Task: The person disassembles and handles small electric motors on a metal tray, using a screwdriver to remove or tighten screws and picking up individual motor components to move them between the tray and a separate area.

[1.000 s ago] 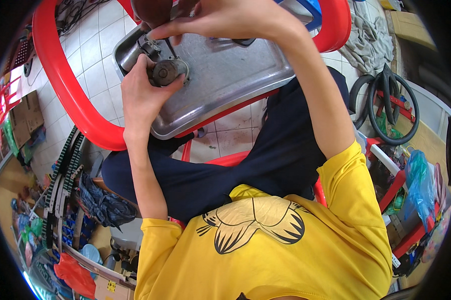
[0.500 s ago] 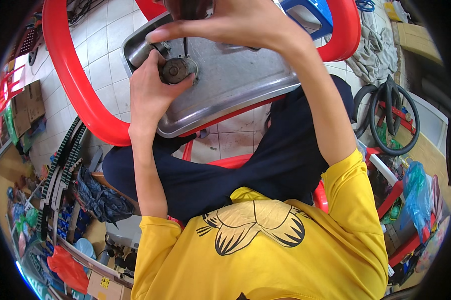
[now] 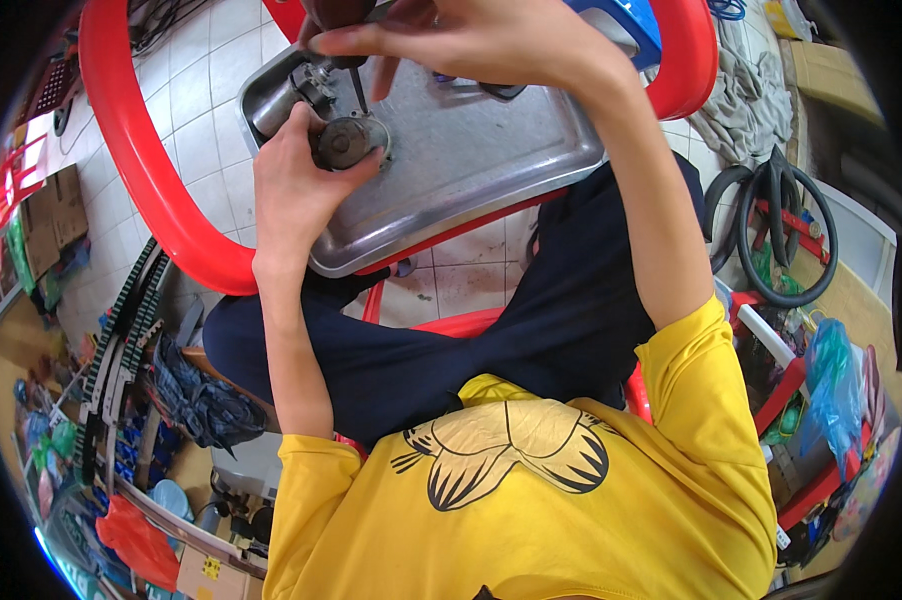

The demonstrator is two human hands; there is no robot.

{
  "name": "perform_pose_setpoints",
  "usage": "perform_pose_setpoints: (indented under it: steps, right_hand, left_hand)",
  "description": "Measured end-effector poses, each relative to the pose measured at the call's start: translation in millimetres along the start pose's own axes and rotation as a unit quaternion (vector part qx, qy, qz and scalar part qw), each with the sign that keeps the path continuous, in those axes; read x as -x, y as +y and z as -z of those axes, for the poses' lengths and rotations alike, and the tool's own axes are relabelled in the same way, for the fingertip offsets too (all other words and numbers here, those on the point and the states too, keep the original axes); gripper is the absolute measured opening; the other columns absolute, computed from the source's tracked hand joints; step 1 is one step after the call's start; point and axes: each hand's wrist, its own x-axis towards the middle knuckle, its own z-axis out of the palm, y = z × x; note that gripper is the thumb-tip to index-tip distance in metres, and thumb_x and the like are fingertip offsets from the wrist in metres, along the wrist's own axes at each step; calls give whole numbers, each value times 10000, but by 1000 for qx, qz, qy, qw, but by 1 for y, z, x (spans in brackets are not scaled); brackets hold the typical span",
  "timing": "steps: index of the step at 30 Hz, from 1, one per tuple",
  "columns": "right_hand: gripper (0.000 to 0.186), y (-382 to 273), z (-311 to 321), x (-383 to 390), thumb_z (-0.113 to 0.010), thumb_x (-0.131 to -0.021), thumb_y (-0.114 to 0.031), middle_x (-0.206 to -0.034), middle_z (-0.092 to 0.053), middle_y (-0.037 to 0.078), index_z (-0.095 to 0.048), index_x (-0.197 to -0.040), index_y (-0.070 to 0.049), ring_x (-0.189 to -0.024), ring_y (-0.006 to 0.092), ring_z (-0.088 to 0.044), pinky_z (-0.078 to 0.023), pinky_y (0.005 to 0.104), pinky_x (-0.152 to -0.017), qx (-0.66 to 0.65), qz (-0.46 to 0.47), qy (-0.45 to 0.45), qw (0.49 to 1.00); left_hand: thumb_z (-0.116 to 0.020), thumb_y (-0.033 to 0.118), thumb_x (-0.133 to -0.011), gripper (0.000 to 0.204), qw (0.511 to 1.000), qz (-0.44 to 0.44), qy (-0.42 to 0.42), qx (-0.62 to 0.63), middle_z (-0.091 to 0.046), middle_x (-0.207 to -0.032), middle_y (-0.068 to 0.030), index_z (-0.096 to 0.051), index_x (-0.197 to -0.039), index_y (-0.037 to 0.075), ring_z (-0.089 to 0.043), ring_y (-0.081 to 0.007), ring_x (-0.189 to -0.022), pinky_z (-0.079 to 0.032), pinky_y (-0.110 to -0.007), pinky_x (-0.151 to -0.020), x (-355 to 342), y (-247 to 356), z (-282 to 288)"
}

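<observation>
My left hand [image 3: 296, 185] is closed around a small round metal motor [image 3: 344, 143] with a flange, pressing it against the metal tray [image 3: 491, 140]. Thumb and forefinger grip its sides. Above it, my right hand [image 3: 491, 40] grips the dark handle of a screwdriver [image 3: 359, 92], whose thin shaft points down at the flange. Whether the tip sits in a screw is too small to tell. Beside the motor lies a shiny metal cylinder [image 3: 273, 105] with a dark bracket-like piece [image 3: 314, 88] near it. Partly hidden under my right wrist is a dark object [image 3: 501, 90].
The tray rests within a red plastic chair [image 3: 161, 200] in front of my crossed legs. A blue plastic stool [image 3: 626, 30] stands behind it at the right. Black rubber tubes [image 3: 826, 240] and a grey cloth [image 3: 741, 110] lie to the right; a dark crumpled bag [image 3: 206, 395] is at left.
The screwdriver handle has shifted slightly left and now leans, and my right fingers have changed position around it. My left hand and the motor have moved slightly left.
</observation>
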Motion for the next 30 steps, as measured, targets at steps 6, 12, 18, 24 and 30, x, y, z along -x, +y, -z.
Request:
perform_pose_setpoints:
  steps: [6,12,18,24,30]
  right_hand:
    - [557,16,-6,2,-746,-962,-383,-1007,-674,182,-478,-1277,-9,-859,310,-686,-534,410,-742,148,72,41,985]
    - [554,21,-4,3,-755,-950,-362,-1039,-655,212,-475,-1279,-15,-939,315,-685,-535,424,-775,213,141,38,966]
    - [533,8,-4,2,-775,-934,-342,-1101,-650,222,-508,-1250,-6,-992,325,-677,-543,421,-794,58,26,18,998]
    - [564,24,18,-2,-774,-937,-282,-1188,-628,219,-484,-1322,12,-1012,344,-664,-555,404,-837,149,159,-39,975]
    - [553,32,-5,6,-827,-876,-264,-1086,-666,189,-552,-1267,13,-1001,336,-669,-544,433,-854,144,83,36,985]
  left_hand:
    - [-912,281,-715,496,999,-19,15,24,-688,-826,-160,-545,-916,13,-692,-347,-776,-539,-423,-728,-1,2,-1]
    - [-906,287,-724,492,1000,17,-19,5,-703,-840,-166,-563,-939,8,-705,-346,-799,-546,-420,-740,-2,2,2]
    - [-908,286,-721,495,1000,22,-15,-3,-709,-838,-166,-564,-939,6,-712,-347,-796,-555,-413,-747,-3,4,2]
    - [-907,287,-722,493,1000,15,-16,7,-711,-836,-164,-567,-940,4,-718,-343,-794,-558,-406,-744,-3,3,2]
    - [-906,269,-726,483,999,27,-20,6,-693,-824,-163,-555,-930,7,-703,-337,-780,-548,-413,-737,-4,6,3]
